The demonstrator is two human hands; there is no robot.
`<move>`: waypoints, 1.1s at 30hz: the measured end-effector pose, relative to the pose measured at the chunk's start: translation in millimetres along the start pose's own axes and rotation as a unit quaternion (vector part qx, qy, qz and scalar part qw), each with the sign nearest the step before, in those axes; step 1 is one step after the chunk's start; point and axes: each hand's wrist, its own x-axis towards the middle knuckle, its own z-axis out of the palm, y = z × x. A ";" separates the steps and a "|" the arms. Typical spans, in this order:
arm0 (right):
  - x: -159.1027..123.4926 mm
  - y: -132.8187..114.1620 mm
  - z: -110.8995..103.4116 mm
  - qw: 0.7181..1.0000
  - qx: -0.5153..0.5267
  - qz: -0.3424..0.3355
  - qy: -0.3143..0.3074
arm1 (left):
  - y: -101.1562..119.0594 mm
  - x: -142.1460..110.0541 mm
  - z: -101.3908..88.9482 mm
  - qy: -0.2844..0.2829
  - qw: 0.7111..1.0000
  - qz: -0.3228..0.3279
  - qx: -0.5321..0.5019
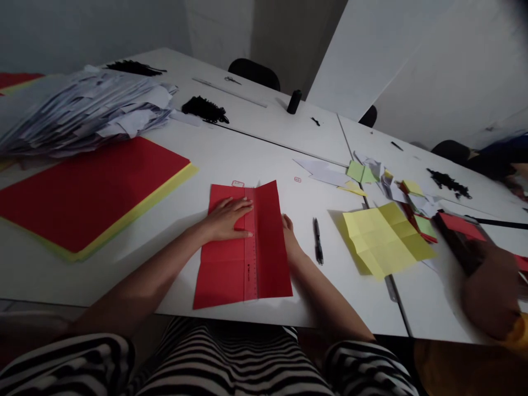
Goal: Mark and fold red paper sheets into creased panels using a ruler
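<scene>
We wear a striped top (231, 366) in black and white; its bands run across the front; our sleeves (82, 357) carry the same stripes; our forearms (154, 275) and hands (229, 220) are bare.

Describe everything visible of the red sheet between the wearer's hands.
The red sheet is plain, thin and paper-like, with a faint crease across its left part. That part lies on the white table; the right part tilts up along a lengthwise fold beside the clear ruler laid on the sheet. The left grip, fingers spread, rests over the ruler and left part. The right grip is at the raised part's outer edge, partly hidden behind it, so its exact contact is unclear.
</scene>
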 end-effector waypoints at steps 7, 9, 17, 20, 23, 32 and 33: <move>1.8 -15.4 2.4 0.999 -0.032 -0.020 -0.016 | -0.9 1.0 2.9 0.023 1.000 0.000 -0.003; 5.4 -19.0 2.9 0.999 -0.040 -0.021 -0.021 | 0.2 1.8 2.5 0.030 0.999 0.005 0.007; 13.3 -26.8 6.7 0.999 -0.033 -0.012 0.011 | 7.6 4.2 -1.8 0.030 1.000 -0.001 0.004; 5.5 -30.3 8.4 0.999 -0.031 -0.005 0.024 | 6.5 4.3 -0.9 0.029 1.000 -0.003 0.010; -9.7 -36.1 8.5 0.999 -0.023 -0.012 0.043 | 3.3 4.6 2.0 0.034 0.999 0.003 0.022; -70.4 -52.0 2.3 0.998 -0.017 -0.050 0.028 | -5.5 6.3 7.5 0.040 0.999 0.003 0.020; -77.6 -53.2 2.3 0.998 -0.015 -0.056 0.026 | -5.8 6.5 7.4 0.036 0.999 0.006 0.021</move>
